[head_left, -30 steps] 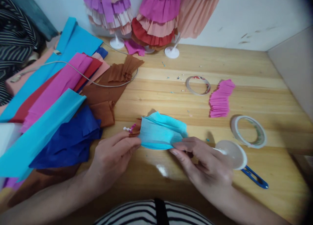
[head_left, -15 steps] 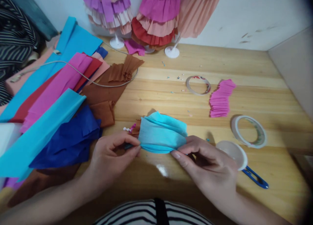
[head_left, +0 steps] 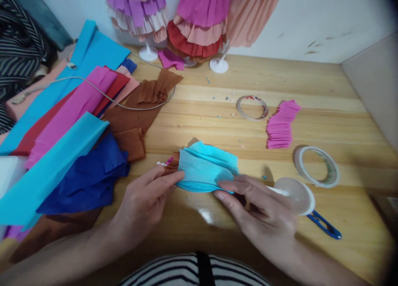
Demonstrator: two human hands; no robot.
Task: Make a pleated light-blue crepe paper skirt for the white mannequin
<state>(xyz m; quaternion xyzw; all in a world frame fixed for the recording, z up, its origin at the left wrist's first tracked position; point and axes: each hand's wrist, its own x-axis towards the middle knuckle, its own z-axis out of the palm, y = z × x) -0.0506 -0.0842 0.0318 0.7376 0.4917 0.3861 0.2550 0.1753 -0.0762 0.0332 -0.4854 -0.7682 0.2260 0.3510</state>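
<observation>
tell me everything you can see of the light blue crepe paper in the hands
The light blue crepe paper looks thin, matte and finely creased. It is loosely folded, with a broad, paler panel facing up and tight layers along its curved near edge. It spans between the hands above the wooden table; contact with the tabletop is unclear. The left hand grips its near left corner, the right hand its near right. Brown crepe paper shows at its left end.

Sheet (head_left: 205, 170) between fingers (head_left: 226, 198), above table (head_left: 326, 107); paper pile (head_left: 66, 141) left; tape rolls (head_left: 299, 165) right (dresses (head_left: 203, 8) behind).
</observation>
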